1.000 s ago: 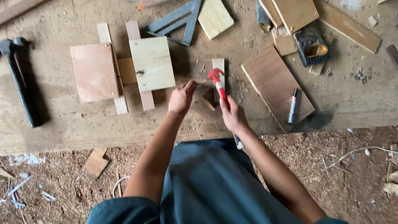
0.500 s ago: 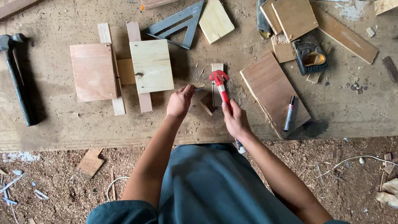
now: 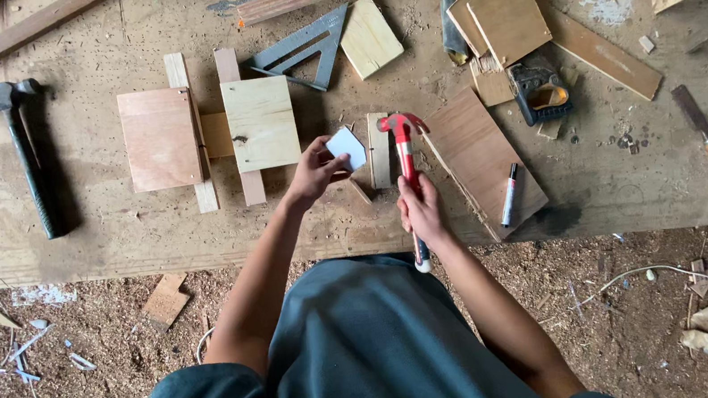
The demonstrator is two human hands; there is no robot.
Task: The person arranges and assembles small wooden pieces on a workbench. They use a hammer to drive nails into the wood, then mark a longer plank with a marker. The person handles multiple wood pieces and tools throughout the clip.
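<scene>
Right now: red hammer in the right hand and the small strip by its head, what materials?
Red hammer: head looks like red-painted metal, smooth and evenly coloured; the shaft is red too, material unclear, with a pale butt cap. The right hand grips the shaft. Small strip: bare pale wood, unfinished, grain faintly visible.

Red hammer [image 3: 404, 143] in right hand [image 3: 421, 211], small pale card [image 3: 347, 147] in left hand [image 3: 312, 173].
</scene>
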